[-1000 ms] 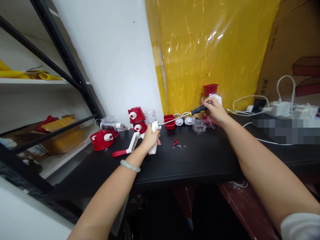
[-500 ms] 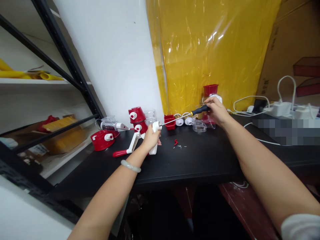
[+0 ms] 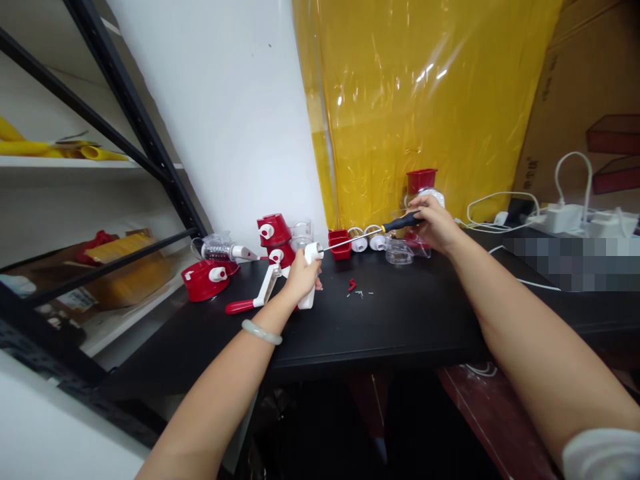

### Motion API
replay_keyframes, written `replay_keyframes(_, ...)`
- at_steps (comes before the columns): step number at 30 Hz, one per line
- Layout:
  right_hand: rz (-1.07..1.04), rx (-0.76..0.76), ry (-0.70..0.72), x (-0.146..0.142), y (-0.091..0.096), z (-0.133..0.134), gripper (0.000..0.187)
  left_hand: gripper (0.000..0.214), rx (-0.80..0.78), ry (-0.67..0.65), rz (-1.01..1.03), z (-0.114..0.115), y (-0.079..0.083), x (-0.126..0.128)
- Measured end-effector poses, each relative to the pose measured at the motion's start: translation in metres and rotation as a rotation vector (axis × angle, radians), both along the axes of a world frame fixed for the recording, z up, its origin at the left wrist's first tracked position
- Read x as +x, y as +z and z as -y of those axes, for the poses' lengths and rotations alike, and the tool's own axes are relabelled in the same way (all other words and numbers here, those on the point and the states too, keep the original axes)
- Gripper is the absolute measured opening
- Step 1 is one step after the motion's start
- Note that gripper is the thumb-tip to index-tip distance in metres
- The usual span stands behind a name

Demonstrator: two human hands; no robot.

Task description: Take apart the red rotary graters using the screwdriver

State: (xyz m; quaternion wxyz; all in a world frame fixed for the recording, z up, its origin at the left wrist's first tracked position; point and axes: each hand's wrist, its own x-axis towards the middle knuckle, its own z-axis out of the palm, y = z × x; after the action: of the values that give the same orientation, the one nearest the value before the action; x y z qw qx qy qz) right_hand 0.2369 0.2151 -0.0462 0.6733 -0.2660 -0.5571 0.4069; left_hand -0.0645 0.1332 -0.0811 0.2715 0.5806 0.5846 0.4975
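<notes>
My left hand [image 3: 301,277] is closed round a white plastic crank part [image 3: 310,255] that stands on the black table [image 3: 380,320]; its white arm ends in a red handle [image 3: 239,307]. My right hand [image 3: 434,222] grips the black and yellow handle of a screwdriver [image 3: 395,222]. The long metal shaft reaches left, with its tip at the top of the white part. A few small screws and a red bit [image 3: 356,289] lie on the table just right of my left hand.
Red and white grinder parts [image 3: 273,233], a red base [image 3: 206,277], a clear drum with a metal grater [image 3: 220,249], a red cup [image 3: 339,241] and clear pieces [image 3: 399,252] line the table's back. Chargers and cables [image 3: 560,215] lie at right. A black shelf frame [image 3: 125,100] stands left.
My right hand has turned slightly on the screwdriver handle and shifted a little right. My left hand and the white part have stayed in place.
</notes>
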Motion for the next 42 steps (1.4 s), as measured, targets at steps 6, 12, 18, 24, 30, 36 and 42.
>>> replay_keyframes(6,0.204,-0.063,-0.068,0.000,-0.001,0.001,0.038,0.024,0.028,-0.008,0.010,0.001,0.000,0.000)
replay_keyframes(12,0.144,0.104,-0.071,0.003,-0.003,0.000,0.038,0.023,0.020,-0.008,-0.019,0.002,0.001,0.002)
replay_keyframes(18,0.107,0.131,0.128,0.005,0.003,0.008,0.032,0.023,0.012,-0.009,-0.038,0.002,0.001,0.002)
replay_keyframes(24,0.447,0.152,-0.436,0.002,-0.002,0.000,0.041,0.023,0.009,-0.036,-0.046,0.002,-0.001,0.002)
replay_keyframes(30,0.444,0.191,-0.639,0.004,-0.001,-0.002,0.034,0.024,-0.001,-0.067,-0.068,0.005,-0.001,0.007)
replay_keyframes(36,0.350,0.135,-0.660,0.009,-0.003,-0.011,0.030,0.026,-0.004,-0.067,-0.065,0.006,-0.001,0.008)
replay_keyframes(42,0.455,0.093,-0.799,0.014,-0.003,-0.011,0.028,0.032,-0.001,-0.046,-0.113,0.005,-0.001,0.007)
